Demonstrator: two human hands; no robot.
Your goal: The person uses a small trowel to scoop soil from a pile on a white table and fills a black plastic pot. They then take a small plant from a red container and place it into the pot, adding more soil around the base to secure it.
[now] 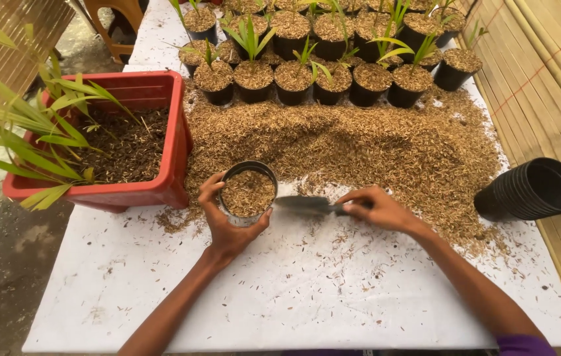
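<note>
A: Left hand (227,221) wraps the small pot (248,192), brimful of husk, just right of the red tub (162,132).

B: Right hand (379,207) grips the trowel (307,204), blade beside the pot; the tub holds dark soil and seedlings.

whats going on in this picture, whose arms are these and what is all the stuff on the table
The one picture comes from a camera worn on a person's head, looking down, so the two bare arms are that person's own. There is no machine here.

The left hand grips a small pot filled with brown husk. The right hand holds a small trowel, its blade pointing at the pot.

They work over a white table. A big heap of loose husk covers its middle. Behind that stand rows of filled black pots, some with green seedlings. On the left is a red tub holding soil and leafy young plants. On the right lies a stack of empty black pots on its side.
</note>
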